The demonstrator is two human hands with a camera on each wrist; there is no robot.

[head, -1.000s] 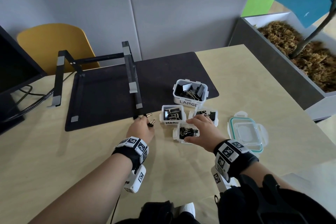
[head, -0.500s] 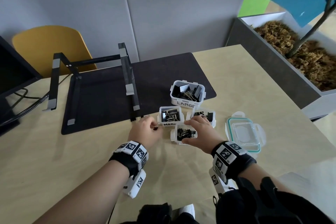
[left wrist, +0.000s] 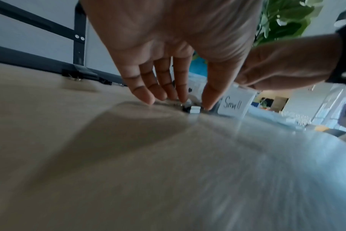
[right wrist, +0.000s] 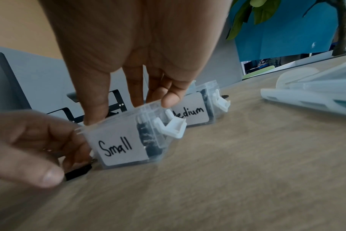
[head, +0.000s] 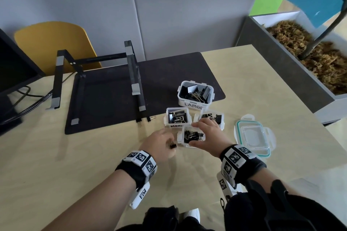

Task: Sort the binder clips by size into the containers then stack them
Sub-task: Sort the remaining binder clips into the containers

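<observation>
Small binder clip [head: 173, 145] pinched by left hand [head: 159, 144] beside Small container [head: 191, 137], right hand [head: 207, 135] gripping it.

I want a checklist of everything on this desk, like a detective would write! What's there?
Surface: pale wooden table, partly under a dark desk mat.
Job's things: Large tub, two Medium tubs and Small tub, all open and holding black clips; one clip lies loose at the mat's edge.
Clutter: clear lid, black laptop stand.
Hands: left hand pinches a small binder clip on the table; right hand grips the Small tub's rim.
Cables: dark cables by the monitor.
Surroundings: yellow chair, planter.
</observation>
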